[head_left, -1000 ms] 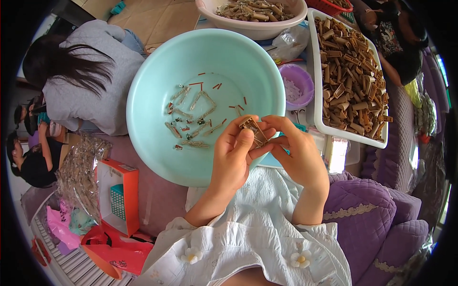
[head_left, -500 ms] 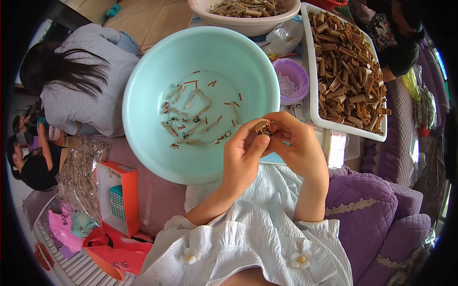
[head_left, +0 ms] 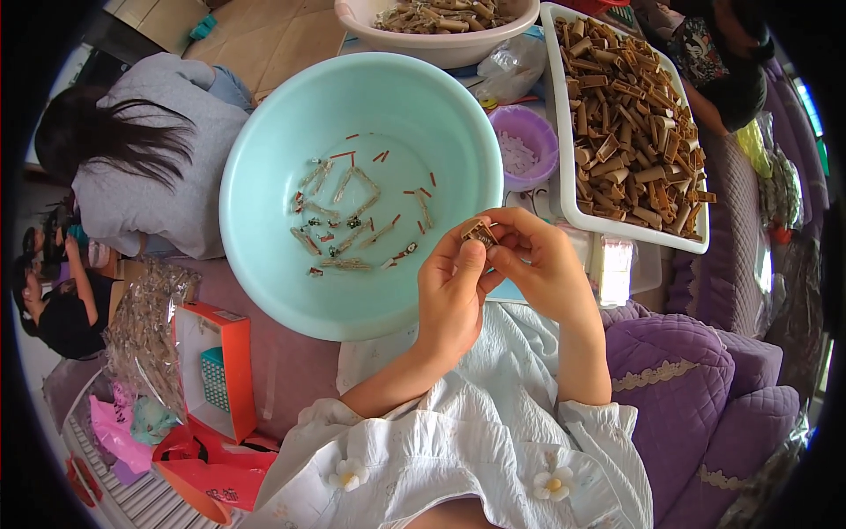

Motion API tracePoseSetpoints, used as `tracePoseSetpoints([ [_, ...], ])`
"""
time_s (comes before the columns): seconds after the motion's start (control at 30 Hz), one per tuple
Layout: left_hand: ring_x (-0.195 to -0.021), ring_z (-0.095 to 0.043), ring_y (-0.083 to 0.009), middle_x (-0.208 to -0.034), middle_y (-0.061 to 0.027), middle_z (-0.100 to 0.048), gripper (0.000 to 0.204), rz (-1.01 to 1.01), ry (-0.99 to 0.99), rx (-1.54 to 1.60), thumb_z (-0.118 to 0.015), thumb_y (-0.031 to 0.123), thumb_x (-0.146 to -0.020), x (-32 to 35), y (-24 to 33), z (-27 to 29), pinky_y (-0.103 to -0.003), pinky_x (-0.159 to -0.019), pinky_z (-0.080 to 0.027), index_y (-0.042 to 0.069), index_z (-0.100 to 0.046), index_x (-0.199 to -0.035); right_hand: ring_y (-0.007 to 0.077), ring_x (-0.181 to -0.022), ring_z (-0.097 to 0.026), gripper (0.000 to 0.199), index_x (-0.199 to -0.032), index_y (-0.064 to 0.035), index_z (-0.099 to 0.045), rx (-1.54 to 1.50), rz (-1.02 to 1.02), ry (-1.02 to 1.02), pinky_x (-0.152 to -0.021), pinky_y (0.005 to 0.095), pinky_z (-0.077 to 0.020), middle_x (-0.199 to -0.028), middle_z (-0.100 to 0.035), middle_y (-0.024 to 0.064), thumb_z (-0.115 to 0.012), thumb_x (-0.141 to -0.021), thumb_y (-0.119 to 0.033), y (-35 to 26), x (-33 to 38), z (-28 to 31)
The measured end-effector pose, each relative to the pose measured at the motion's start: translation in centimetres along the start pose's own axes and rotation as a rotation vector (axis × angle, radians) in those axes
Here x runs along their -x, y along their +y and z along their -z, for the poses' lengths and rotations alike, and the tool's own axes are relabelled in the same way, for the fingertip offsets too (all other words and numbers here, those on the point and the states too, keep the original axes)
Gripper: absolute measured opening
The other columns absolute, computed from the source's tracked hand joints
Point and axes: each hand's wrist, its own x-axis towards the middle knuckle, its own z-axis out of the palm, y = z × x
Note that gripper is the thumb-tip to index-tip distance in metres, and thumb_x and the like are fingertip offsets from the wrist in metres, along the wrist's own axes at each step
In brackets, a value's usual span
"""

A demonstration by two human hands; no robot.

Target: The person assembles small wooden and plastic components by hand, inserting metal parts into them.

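Between both hands, above the near right rim of a large mint-green basin (head_left: 264,264), is a small brown ridged plastic piece (head_left: 480,234). My left hand (head_left: 449,282) pinches it with the thumb on its near side. The fingers of my right hand (head_left: 538,260) close on its right side. Fingers cover part of the piece, so its full shape is hidden. Inside the basin lie thin clear strips (head_left: 348,264), short reddish-brown sticks and small dark bits. A white tray (head_left: 630,227) to the right is heaped with brown curved plastic pieces (head_left: 634,132).
A purple bowl (head_left: 551,150) with white bits sits between basin and tray. Beyond stands a pinkish basin (head_left: 397,40) of similar pieces. A person in grey (head_left: 167,176) sits at left, near an orange box (head_left: 238,379). A purple quilted seat (head_left: 670,353) is at right.
The brown piece has been tilted in my fingers, so its ridged inner side shows more. Both hands stay on it. The surroundings have shifted slightly left in view.
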Motion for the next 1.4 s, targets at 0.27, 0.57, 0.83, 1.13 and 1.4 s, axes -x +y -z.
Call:
tracePoseSetpoints([
  [0.27,-0.089,-0.059,-0.0227,-0.1,-0.01,-0.056,0.032,-0.077,0.025,-0.19,-0.049,0.02,-0.087,-0.7,1.7,1.3,-0.031,-0.075,-0.053,0.0,-0.046,-0.112,0.0167,-0.063,-0.057,0.019,-0.095,-0.0017,-0.059,0.535,0.044,0.402,-0.059,0.0275,-0.0456,-0.078,-0.059,0.0087,-0.058,-0.076,-0.001,6.8,1.6,3.4],
  [0.57,-0.089,-0.059,-0.025,-0.1,-0.0109,-0.056,0.037,-0.025,0.057,-0.221,-0.051,0.009,-0.085,-0.9,2.4,2.3,-0.032,-0.076,-0.053,0.007,-0.041,-0.12,0.0228,-0.074,-0.055,0.018,-0.086,-0.0064,-0.063,0.966,0.315,0.009,-0.061,0.0326,-0.0475,-0.078,-0.055,0.0062,-0.061,-0.069,-0.003,11.7,0.6,4.4],
  [0.83,-0.089,-0.059,-0.0231,-0.097,-0.0107,-0.058,0.035,-0.017,0.065,-0.203,-0.054,0.011,-0.084,-1.0,2.8,2.7,-0.031,-0.077,-0.051,0.005,-0.044,-0.117,0.0215,-0.076,-0.056,0.021,-0.085,-0.0071,-0.063,0.989,0.403,-0.078,-0.064,0.0316,-0.048,-0.083,-0.057,0.0047,-0.06,-0.066,-0.001,11.7,0.4,5.2],
  [1.13,-0.09,-0.059,-0.0228,-0.097,-0.0112,-0.059,0.036,0.0,0.044,-0.253,-0.055,0.01,-0.083,-1.1,3.0,3.6,-0.032,-0.077,-0.05,0.003,-0.046,-0.116,0.0223,-0.078,-0.055,0.015,-0.082,-0.0051,-0.06,0.945,0.388,-0.154,-0.066,0.032,-0.0475,-0.084,-0.057,0.0052,-0.059,-0.067,-0.002,11.8,0.2,5.4],
  [1.4,-0.089,-0.059,-0.0237,-0.098,-0.0116,-0.058,0.039,0.049,0.016,-0.262,-0.059,0.012,-0.08,-0.9,3.1,3.8,-0.034,-0.075,-0.052,0.003,-0.046,-0.117,0.0212,-0.069,-0.055,0.017,-0.08,-0.0033,-0.057,0.551,0.272,0.088,-0.058,0.0288,-0.0472,-0.081,-0.055,0.0068,-0.062,-0.065,0.002,7.7,0.3,3.5],
])
